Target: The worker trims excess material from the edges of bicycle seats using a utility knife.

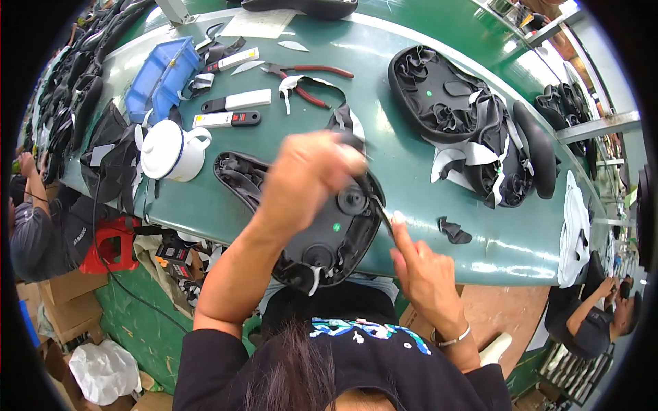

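A black padded seat (pixel 332 241) lies underside up at the table's near edge, with gathered cover material round its rim. My left hand (pixel 305 175), smeared by motion, is raised over it with the fingers closed. A black and white strip of cover material (pixel 348 122) runs up to those fingers and appears gripped there. My right hand (pixel 426 270) is at the seat's right rim, index finger stretched along a thin knife (pixel 384 216) whose blade touches the rim. The other right fingers curl under, and the knife's handle is mostly hidden.
Red-handled pliers (pixel 312 69), flat white-and-black bars (pixel 236 101), a white lidded mug (pixel 179 154) and a blue bin (pixel 161 77) stand beyond on the left. More black seats (pixel 439 96) lie at right, near a dark scrap (pixel 454 231). Co-workers sit at both sides.
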{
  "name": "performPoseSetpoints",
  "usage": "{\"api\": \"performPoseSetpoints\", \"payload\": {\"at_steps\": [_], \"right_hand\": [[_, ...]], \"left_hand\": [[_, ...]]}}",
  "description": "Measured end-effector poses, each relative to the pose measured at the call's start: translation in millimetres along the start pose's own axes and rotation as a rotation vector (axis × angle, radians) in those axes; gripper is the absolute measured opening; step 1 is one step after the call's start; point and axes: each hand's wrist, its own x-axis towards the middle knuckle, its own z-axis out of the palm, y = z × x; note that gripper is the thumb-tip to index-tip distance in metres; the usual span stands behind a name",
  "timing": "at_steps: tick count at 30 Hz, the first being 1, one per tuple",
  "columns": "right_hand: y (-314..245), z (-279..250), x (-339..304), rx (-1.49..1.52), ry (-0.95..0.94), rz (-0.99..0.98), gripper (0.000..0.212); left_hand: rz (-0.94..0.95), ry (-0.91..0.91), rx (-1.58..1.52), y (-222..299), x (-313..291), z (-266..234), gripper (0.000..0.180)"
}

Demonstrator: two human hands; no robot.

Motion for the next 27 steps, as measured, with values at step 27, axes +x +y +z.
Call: {"api": "performPoseSetpoints", "payload": {"at_steps": [27], "right_hand": [[-6, -28, 4, -0.228, -0.023, 0.042, 0.052]], "left_hand": [[-0.163, 0.364, 0.317, -16, 33, -42, 0.036]]}}
